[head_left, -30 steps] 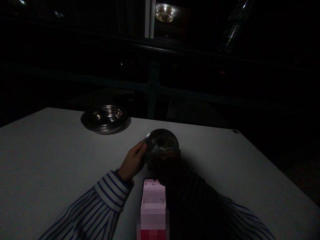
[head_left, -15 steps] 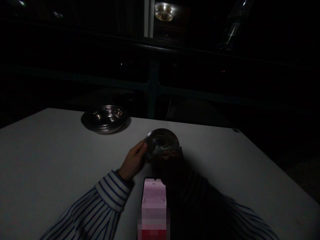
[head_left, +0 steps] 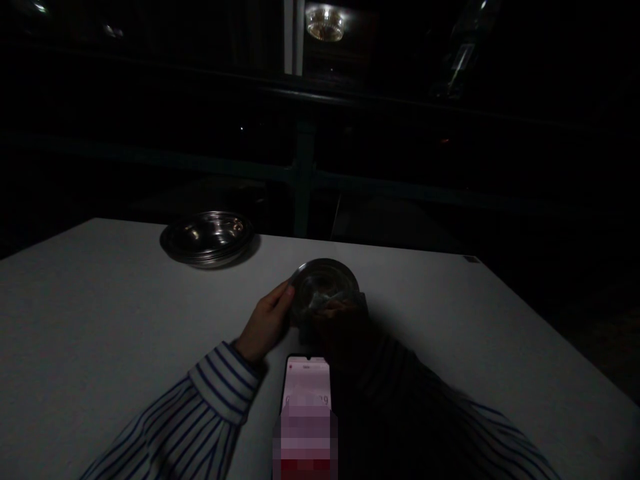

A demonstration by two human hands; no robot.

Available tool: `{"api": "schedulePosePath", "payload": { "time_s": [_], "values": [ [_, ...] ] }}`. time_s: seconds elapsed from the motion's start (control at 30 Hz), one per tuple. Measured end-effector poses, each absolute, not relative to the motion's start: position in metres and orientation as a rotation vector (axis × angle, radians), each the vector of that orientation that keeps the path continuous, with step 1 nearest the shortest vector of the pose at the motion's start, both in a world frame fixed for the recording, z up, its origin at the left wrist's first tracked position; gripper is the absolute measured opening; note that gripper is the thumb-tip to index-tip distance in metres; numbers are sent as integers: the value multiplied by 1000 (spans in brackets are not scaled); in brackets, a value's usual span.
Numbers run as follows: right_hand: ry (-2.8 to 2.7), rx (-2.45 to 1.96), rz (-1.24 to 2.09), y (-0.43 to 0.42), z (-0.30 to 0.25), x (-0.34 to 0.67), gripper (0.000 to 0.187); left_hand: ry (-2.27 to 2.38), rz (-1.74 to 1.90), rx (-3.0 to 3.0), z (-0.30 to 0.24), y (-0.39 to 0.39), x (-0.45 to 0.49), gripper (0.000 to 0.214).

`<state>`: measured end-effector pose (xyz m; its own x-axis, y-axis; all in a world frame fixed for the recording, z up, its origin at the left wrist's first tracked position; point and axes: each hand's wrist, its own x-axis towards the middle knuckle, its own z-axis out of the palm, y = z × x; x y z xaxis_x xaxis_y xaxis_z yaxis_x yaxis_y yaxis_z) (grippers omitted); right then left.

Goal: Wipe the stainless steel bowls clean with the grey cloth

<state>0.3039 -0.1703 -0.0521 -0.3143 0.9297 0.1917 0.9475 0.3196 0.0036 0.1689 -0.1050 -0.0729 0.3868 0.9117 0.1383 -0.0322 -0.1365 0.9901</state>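
Observation:
A round, shiny metal bowl [head_left: 323,268] is tilted above the white table at the middle of the view. My left hand [head_left: 266,323] grips its left rim, thumb on top and the other fingers out of sight beneath. In deep shadow, my right hand [head_left: 345,330] presses a thin, crumpled greyish cloth [head_left: 345,298] against the inside of the bowl's near right part. Its fingers are closed over the cloth and barely show. Directly below the hands lies a phone [head_left: 307,383] with a lit pinkish screen, its lower part pixelated.
A stack of metal bowls [head_left: 207,259] stands near the far left edge of the white table [head_left: 120,300]. A small dark label [head_left: 471,259] marks the far right corner. Beyond the table runs a dark railing [head_left: 305,167]. The surroundings are very dark.
My right hand has shifted slightly with the cloth across the inside of the bowl. My left hand keeps its hold on the rim. More of the phone's screen shows.

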Motion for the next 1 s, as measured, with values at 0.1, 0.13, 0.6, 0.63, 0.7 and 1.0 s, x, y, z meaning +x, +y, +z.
{"api": "schedulePosePath", "payload": {
  "time_s": [0.1, 0.13, 0.6, 0.63, 0.7, 1.0],
  "values": [
    [-2356, -1785, -170, -168, -54, 294, 23, 847, 1015, 1490, -72, -106, 169, 47],
    [-2349, -1791, -166, -167, -55, 293, 23, 854, 1019, 1487, -72, -106, 168, 47],
    [-2401, -1776, -132, -164, -57, 297, 22, 876, 1023, 1448, -73, -106, 168, 47],
    [-2409, -1780, -149, -163, -61, 299, 22, 876, 1011, 1445, -72, -106, 168, 48],
    [-2437, -1774, -171, -160, -70, 306, 25, 870, 995, 1418, -72, -106, 168, 50],
    [-2410, -1662, -135, -157, -75, 303, 31, 852, 1055, 1425, -72, -106, 168, 49]
  ]
}}
